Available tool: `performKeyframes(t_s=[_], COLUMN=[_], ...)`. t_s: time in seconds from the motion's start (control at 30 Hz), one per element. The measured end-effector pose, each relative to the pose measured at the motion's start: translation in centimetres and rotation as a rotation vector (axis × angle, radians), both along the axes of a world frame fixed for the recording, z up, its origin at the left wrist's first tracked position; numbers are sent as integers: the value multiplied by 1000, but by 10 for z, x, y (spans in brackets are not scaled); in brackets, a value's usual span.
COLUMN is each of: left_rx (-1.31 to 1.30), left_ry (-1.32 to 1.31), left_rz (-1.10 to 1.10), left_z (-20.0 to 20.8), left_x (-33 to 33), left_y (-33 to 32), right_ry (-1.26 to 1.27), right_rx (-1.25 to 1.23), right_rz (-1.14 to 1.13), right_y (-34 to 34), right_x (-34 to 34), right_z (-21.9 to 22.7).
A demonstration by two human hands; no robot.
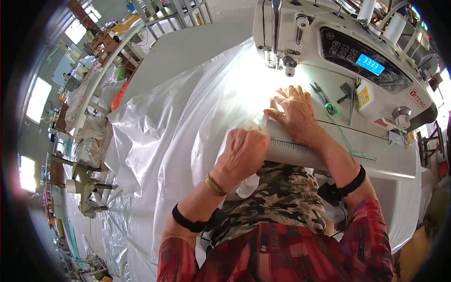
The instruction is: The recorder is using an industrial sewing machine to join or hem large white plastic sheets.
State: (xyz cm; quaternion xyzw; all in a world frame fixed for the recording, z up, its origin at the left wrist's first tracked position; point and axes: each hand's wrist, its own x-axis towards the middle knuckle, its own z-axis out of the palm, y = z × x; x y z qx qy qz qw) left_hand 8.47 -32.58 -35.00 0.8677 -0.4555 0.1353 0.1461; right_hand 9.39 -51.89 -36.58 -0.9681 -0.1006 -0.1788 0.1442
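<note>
Head view: one sewing machine (310,40) bears one lit blue number display (370,64), one yellow label (363,97), red lettering (416,98). One white sheet (188,127) spreads leftward off the tabletop (404,162). Left hand (246,152): grip curled at it, clamping cannot be told; right hand (298,115): grip apart.

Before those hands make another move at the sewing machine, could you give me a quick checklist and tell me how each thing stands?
1. Sewing machine display lit: ok, it glows blue.
2. Right hand fingertips well away from the needle: cannot tell; they are close below the machine head, where glare hides detail.
3. Left hand gripping the white sheeting: cannot tell; its fingers curl out of sight.
4. Sheeting lying smooth: not ok, folds run through it left of the hands.
5. Green-handled scissors out from under the hands: ok, they lie to the right of the right hand.
</note>
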Motion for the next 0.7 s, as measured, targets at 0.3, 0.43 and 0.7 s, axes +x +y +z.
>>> performKeyframes(t_s=[0.3, 0.43, 0.7], left_rx=[-132, -45, -396], left_ry=[-75, 72, 111], left_rz=[51, 186, -75], left_z=[-15, 1, -12], left_x=[48, 46, -79], left_y=[-38, -49, 14], right_ry=[-111, -3, -475], right_rx=[-79, -13, 276], right_rz=[-33, -64, 106], right_y=[-3, 1, -5], right_x=[4, 2, -27], right_z=[-12, -5, -6])
